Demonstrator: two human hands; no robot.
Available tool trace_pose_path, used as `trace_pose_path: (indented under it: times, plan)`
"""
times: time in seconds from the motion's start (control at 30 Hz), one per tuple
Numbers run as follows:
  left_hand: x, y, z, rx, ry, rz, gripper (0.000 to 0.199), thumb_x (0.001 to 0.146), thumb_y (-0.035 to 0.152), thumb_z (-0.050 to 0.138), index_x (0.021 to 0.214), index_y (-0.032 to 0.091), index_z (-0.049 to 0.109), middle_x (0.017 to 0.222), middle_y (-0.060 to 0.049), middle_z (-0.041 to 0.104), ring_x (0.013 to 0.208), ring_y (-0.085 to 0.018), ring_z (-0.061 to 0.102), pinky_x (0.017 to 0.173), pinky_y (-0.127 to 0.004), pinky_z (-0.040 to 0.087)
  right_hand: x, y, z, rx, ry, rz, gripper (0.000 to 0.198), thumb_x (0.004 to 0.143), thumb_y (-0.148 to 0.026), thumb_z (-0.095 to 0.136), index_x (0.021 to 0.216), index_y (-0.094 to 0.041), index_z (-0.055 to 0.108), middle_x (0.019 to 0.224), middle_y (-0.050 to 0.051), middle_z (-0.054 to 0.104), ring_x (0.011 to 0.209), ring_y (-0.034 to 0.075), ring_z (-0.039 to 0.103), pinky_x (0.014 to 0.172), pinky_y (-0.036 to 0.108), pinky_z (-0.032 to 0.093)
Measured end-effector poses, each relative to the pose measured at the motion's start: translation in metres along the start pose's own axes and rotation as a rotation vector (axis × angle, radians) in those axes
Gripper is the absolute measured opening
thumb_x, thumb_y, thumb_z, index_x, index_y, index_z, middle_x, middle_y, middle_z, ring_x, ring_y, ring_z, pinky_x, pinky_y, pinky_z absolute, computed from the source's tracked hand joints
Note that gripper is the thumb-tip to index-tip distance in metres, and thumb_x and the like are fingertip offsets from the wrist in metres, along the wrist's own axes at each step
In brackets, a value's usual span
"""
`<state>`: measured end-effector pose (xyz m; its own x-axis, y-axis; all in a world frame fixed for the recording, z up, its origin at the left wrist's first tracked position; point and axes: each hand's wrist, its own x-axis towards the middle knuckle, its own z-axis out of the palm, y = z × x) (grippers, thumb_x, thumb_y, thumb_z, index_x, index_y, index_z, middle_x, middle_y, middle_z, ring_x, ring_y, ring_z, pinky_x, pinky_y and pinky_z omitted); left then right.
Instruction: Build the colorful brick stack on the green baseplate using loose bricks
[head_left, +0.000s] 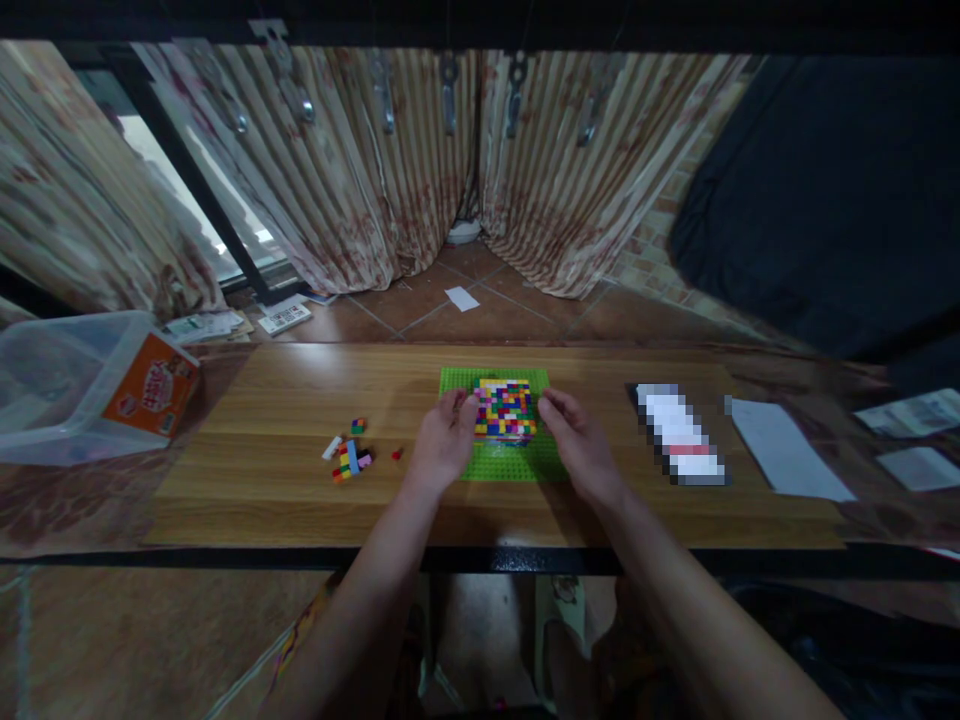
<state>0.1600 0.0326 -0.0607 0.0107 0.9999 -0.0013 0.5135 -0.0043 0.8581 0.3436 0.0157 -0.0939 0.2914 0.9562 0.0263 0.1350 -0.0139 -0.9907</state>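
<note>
A block built of many coloured toy bricks (506,410) sits on a green studded baseplate (495,468) at the middle of the wooden table. My left hand (446,437) is at the block's left side, its thumb by the edge and its fingers loosely bent. At the right side, my right hand (576,437) has thumb and forefinger close to the block, with a narrow gap showing. Neither hand lifts anything. Left of the baseplate lie several joined and loose bricks (351,460), a small brick cluster (358,426) and a little red brick (397,455).
On the table's right lies a phone-like object (679,435), blurred out. White paper (787,450) is farther right. A clear plastic bin (67,390) with an orange label stands beyond the left end of the wooden table (285,515). Metal clips (448,95) hang overhead before curtains.
</note>
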Motion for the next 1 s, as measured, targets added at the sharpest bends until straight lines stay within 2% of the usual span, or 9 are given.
trace_pose_path:
  times: [0.1,0.2,0.33,0.5,0.63,0.77,0.83,0.93,1.0]
  plan:
    - [0.003,-0.002,0.011,-0.052,0.001,-0.044,0.045,0.094,0.038,0.045,0.129,0.011,0.054,0.13,-0.016,0.063,0.116,-0.023,0.062,0.098,-0.035,0.048,0.005,0.005,0.01,-0.053,-0.027,-0.08,0.057,0.083,-0.055,0.062,0.13,-0.023,0.057,0.134,0.012,0.062,0.122,0.026,0.058,0.106,0.047,0.042]
    - [0.005,-0.003,0.023,-0.08,-0.002,-0.059,0.056,0.092,0.037,0.047,0.141,0.009,0.043,0.142,-0.02,0.053,0.127,-0.026,0.055,0.104,-0.039,0.045,0.009,0.006,0.02,-0.129,-0.061,-0.132,0.062,0.086,-0.054,0.058,0.138,-0.023,0.05,0.142,0.012,0.055,0.13,0.028,0.051,0.11,0.048,0.038]
    - [0.004,-0.003,0.033,-0.087,0.005,-0.034,0.058,0.094,0.034,0.044,0.145,0.008,0.037,0.15,-0.02,0.045,0.138,-0.026,0.045,0.114,-0.04,0.035,0.009,0.003,0.031,-0.193,-0.075,-0.134,0.061,0.088,-0.053,0.052,0.139,-0.022,0.049,0.142,0.013,0.055,0.129,0.029,0.052,0.109,0.046,0.038]
    - [0.003,-0.005,0.038,-0.121,0.024,-0.004,0.058,0.094,0.035,0.042,0.147,0.012,0.036,0.15,-0.018,0.046,0.138,-0.025,0.044,0.114,-0.043,0.035,0.008,0.003,0.039,-0.147,-0.048,-0.135,0.057,0.088,-0.051,0.049,0.138,-0.023,0.049,0.139,0.012,0.057,0.125,0.029,0.054,0.106,0.046,0.04]
    - [-0.003,-0.006,0.039,-0.093,0.023,-0.01,0.057,0.095,0.037,0.039,0.146,0.011,0.037,0.152,-0.019,0.042,0.142,-0.025,0.039,0.117,-0.043,0.032,0.002,0.004,0.04,-0.123,-0.039,-0.111,0.057,0.087,-0.051,0.05,0.138,-0.023,0.048,0.138,0.012,0.057,0.124,0.028,0.055,0.106,0.046,0.04]
    - [-0.02,-0.004,0.037,-0.052,0.037,-0.039,0.054,0.094,0.038,0.04,0.14,0.011,0.043,0.15,-0.02,0.044,0.141,-0.026,0.04,0.117,-0.043,0.031,-0.012,0.004,0.031,-0.155,-0.049,-0.111,0.054,0.088,-0.05,0.051,0.135,-0.025,0.051,0.134,0.01,0.06,0.121,0.027,0.058,0.104,0.044,0.043]
    - [-0.025,-0.003,0.034,-0.068,0.029,-0.074,0.052,0.093,0.039,0.042,0.137,0.012,0.046,0.146,-0.019,0.049,0.137,-0.026,0.046,0.114,-0.042,0.036,-0.016,0.002,0.024,-0.175,-0.073,-0.102,0.052,0.087,-0.05,0.054,0.133,-0.025,0.053,0.13,0.01,0.063,0.117,0.027,0.06,0.101,0.043,0.045]
    - [-0.024,0.0,0.027,-0.167,0.018,-0.148,0.05,0.093,0.046,0.042,0.128,0.012,0.052,0.129,-0.016,0.062,0.119,-0.024,0.061,0.101,-0.038,0.048,-0.014,-0.006,0.016,-0.202,-0.107,-0.062,0.05,0.088,-0.051,0.052,0.128,-0.022,0.055,0.121,0.012,0.067,0.111,0.026,0.063,0.098,0.044,0.048]
    - [-0.02,0.002,0.024,-0.24,0.048,-0.193,0.047,0.094,0.05,0.038,0.119,0.014,0.056,0.117,-0.013,0.068,0.106,-0.022,0.066,0.093,-0.034,0.053,-0.01,-0.016,0.016,-0.282,-0.08,-0.11,0.051,0.09,-0.051,0.048,0.129,-0.019,0.055,0.123,0.015,0.065,0.114,0.028,0.061,0.101,0.046,0.046]
